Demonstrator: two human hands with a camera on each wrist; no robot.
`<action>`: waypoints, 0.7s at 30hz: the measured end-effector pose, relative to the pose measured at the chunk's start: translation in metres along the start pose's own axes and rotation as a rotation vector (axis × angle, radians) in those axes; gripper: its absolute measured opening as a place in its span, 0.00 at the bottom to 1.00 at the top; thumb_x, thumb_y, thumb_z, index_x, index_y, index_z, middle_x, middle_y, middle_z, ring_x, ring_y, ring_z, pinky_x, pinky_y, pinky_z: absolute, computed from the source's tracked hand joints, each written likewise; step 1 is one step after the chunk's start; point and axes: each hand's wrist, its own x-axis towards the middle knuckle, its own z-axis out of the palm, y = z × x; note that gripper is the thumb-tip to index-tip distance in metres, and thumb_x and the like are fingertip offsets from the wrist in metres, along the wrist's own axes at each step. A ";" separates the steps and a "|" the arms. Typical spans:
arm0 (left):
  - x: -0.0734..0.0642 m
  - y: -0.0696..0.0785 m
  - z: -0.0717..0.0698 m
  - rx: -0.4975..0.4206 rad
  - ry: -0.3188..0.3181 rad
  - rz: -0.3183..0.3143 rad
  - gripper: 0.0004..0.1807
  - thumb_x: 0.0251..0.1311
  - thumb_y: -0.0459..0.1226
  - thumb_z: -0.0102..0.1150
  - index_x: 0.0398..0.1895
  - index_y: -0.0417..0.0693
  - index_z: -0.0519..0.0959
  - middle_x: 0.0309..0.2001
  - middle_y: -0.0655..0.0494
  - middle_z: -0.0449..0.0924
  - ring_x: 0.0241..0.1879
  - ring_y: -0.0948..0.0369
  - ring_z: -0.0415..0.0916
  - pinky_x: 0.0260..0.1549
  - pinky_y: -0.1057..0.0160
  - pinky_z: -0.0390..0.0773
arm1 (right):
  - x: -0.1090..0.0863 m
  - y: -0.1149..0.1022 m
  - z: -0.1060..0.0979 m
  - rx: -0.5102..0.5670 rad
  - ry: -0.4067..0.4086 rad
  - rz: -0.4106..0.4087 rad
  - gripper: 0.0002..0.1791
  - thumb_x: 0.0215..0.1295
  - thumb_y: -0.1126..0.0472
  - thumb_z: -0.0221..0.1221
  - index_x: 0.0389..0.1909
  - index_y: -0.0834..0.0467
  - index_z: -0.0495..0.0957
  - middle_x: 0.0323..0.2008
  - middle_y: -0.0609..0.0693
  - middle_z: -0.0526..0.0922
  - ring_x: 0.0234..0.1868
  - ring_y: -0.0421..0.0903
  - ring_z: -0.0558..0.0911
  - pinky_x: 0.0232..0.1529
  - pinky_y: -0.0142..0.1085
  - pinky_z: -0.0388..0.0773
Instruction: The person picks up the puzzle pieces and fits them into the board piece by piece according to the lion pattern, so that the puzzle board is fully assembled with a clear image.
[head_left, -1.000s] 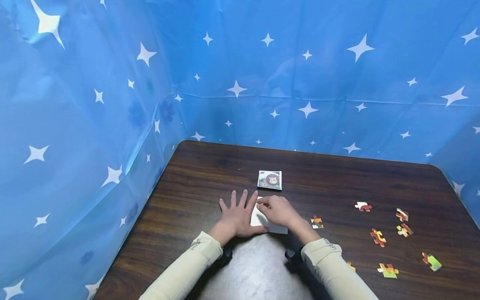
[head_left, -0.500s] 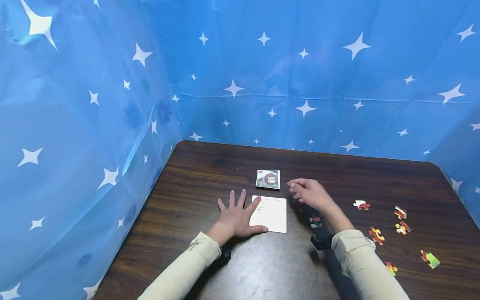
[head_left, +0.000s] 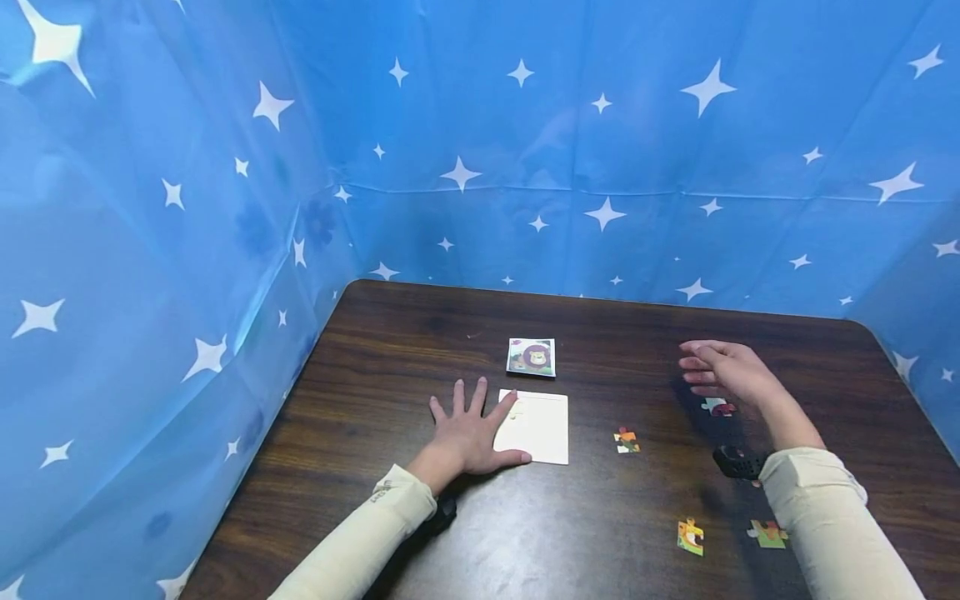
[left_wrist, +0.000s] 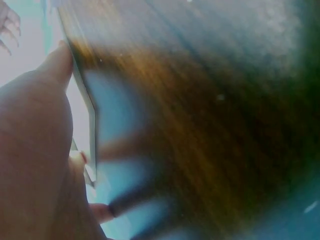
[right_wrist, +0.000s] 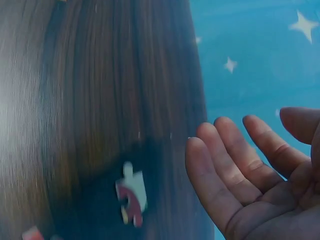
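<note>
I judge this a piece-fetching step: my left hand (head_left: 467, 440) splayed over the white board (head_left: 542, 429)'s nine-o'clock edge, my right hand (head_left: 737, 372) empty near the red-and-white puzzle piece (head_left: 722, 408) at three o'clock, calling for lowering and pinching.

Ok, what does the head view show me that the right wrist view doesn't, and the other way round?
Only the head view: the left hand, spread at the left edge of the white board; the lion picture; and, on the near side, a yellow puzzle piece and a green puzzle piece.

Only the right wrist view: the palm of the right hand seen face-on, with nothing held.

Both: the right hand, the red-and-white puzzle piece, the dark table and the starry curtain.
</note>
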 end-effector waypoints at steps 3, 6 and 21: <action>0.000 -0.001 0.000 -0.002 0.009 0.002 0.56 0.50 0.82 0.44 0.81 0.81 0.42 0.83 0.46 0.36 0.80 0.34 0.33 0.65 0.19 0.43 | -0.004 0.011 -0.018 0.034 0.003 0.017 0.33 0.84 0.50 0.35 0.77 0.70 0.53 0.48 0.44 0.83 0.42 0.31 0.85 0.53 0.42 0.84; -0.003 -0.001 0.002 -0.004 0.026 0.012 0.55 0.50 0.82 0.45 0.81 0.79 0.44 0.83 0.45 0.39 0.80 0.33 0.35 0.65 0.19 0.45 | -0.008 0.022 -0.029 0.029 0.011 0.039 0.34 0.84 0.50 0.35 0.76 0.72 0.52 0.46 0.46 0.85 0.43 0.33 0.86 0.51 0.42 0.85; -0.006 0.000 0.000 -0.021 0.039 0.019 0.55 0.51 0.81 0.46 0.81 0.77 0.46 0.83 0.45 0.40 0.80 0.33 0.36 0.65 0.19 0.45 | -0.010 0.042 -0.044 -0.048 0.009 0.092 0.35 0.84 0.52 0.32 0.75 0.77 0.48 0.71 0.79 0.58 0.63 0.65 0.79 0.54 0.45 0.84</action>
